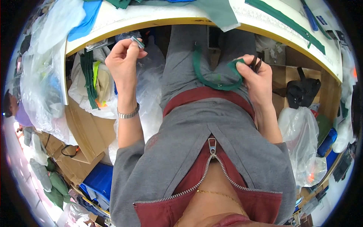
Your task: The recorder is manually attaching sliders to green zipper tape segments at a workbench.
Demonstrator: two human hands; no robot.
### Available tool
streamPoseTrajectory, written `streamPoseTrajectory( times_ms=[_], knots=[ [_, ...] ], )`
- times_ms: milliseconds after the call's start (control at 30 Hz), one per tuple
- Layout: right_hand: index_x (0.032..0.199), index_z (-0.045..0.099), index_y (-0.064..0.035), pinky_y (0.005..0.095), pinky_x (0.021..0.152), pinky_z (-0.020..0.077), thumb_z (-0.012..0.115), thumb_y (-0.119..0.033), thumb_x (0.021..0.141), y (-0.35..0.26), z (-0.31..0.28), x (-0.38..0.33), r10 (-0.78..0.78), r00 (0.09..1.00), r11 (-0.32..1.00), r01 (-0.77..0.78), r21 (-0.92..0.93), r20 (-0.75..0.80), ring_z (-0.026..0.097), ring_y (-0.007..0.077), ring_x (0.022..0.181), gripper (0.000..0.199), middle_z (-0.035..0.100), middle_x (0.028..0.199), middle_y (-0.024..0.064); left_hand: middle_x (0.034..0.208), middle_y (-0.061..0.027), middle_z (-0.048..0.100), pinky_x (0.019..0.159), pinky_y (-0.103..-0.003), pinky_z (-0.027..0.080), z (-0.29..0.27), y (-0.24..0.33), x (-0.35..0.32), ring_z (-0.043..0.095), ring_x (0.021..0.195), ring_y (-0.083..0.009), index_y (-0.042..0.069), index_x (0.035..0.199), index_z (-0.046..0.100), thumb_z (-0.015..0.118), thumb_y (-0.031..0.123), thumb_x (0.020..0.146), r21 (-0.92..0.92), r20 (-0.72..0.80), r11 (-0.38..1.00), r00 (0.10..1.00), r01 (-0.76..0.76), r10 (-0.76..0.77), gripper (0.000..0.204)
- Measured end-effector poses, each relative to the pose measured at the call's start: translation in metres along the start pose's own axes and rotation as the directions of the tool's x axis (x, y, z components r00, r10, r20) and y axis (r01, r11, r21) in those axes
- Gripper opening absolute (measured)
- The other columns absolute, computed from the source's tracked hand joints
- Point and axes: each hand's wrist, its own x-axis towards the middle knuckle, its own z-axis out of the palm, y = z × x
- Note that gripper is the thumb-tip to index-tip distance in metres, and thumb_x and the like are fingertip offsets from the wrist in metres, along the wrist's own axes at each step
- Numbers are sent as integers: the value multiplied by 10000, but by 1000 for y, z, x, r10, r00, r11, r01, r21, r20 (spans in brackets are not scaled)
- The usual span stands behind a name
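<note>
My left hand (pixel 124 56) is raised just below the table edge, its fingertips pinching a small pale-and-green piece (pixel 138 42) too small to identify. On the right, my right hand (pixel 258 77) is closed on one end of a green fabric strip (pixel 219 86). The strip curves down over my lap and bends up again at its far left end. A dark, narrow thing (pixel 256 65) with pointed tips sticks out between the fingers of that hand; it may be thread snips, but most of it is hidden.
Ahead is a white table (pixel 124 19) with a yellow edge, bearing another green strip (pixel 287 25) and a blue-handled tool (pixel 311 17). Green strips (pixel 89 79) hang by a bag at the left. Cardboard (pixel 89 130) and clear plastic bags (pixel 300 143) flank me, with a black strapped item (pixel 302 90) at right.
</note>
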Motion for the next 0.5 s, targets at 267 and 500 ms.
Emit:
streamPoseTrajectory(
  times_ms=[267, 500],
  knots=[
    [919, 596, -21, 158, 421, 325, 624, -69, 772, 4, 9, 10, 133, 991, 989, -133, 71, -3, 444, 47, 461, 158, 604, 716, 60, 788, -72, 619, 553, -205, 472, 14, 15, -25, 559, 604, -73, -44, 883, 593, 521, 22, 827, -187, 214, 982, 975, -10, 51, 113],
    [955, 595, -56, 150, 457, 295, 660, -101, 720, -1, -7, 2, 88, 988, 989, -102, -106, -126, 393, 17, 510, 247, 521, 675, -33, 635, 19, 540, 540, -185, 397, 49, 6, -27, 467, 617, -18, -33, 771, 589, 563, 33, 753, 163, 596, 986, 792, 41, -131, 73]
  ],
)
